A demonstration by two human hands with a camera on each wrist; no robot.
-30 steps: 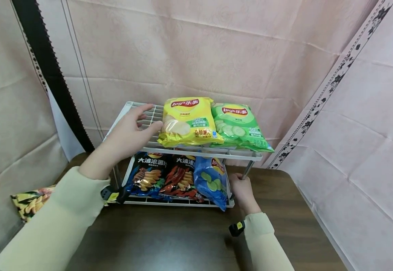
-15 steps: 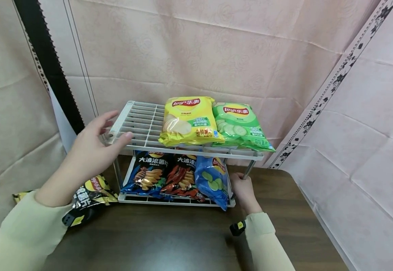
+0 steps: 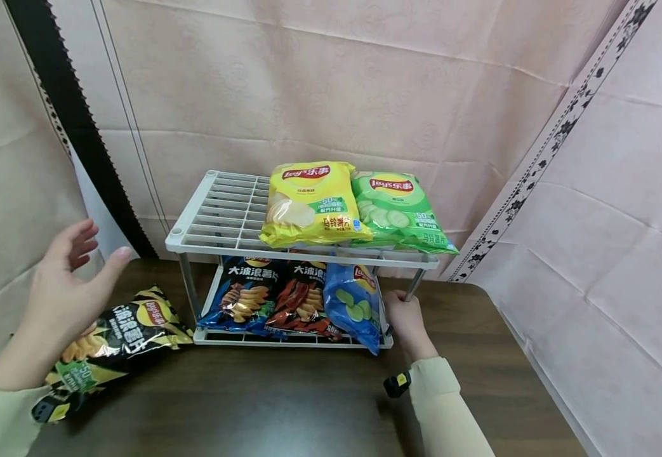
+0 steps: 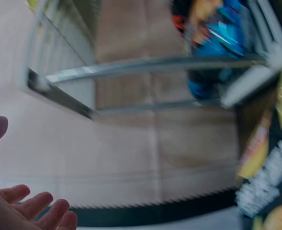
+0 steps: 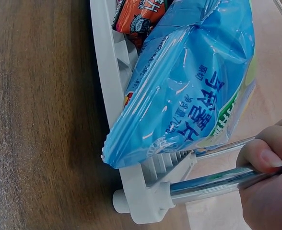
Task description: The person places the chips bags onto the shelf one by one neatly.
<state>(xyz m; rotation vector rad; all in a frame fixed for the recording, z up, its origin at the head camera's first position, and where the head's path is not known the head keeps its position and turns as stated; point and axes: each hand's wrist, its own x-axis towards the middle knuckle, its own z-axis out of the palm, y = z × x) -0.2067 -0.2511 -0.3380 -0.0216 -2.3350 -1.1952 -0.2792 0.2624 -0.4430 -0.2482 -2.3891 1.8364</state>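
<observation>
My left hand [image 3: 68, 298] hangs in the air with fingers spread, holding nothing. In the head view it overlaps a black and yellow chip bag [image 3: 136, 327] lying on the table left of the rack. My right hand [image 3: 407, 320] grips the front right metal post [image 5: 208, 186] of the white two-tier wire rack [image 3: 216, 216]. A yellow chip bag [image 3: 308, 206] and a green chip bag [image 3: 399, 212] lean on the top tier's middle and right. On the lower tier are a dark blue chip bag [image 3: 247, 295], a red and black chip bag [image 3: 303, 298] and a light blue chip bag [image 3: 353, 304].
The rack stands on a dark wooden table [image 3: 285, 400]. Behind it hangs a pale cloth backdrop [image 3: 331, 82], with more cloth on both sides. A black strip [image 3: 79, 127] runs down the cloth at the left.
My left hand has drawn back from over the top tier, down and to the left, uncovering the tier's left part and the black and yellow chip bag. The right hand stays on the post.
</observation>
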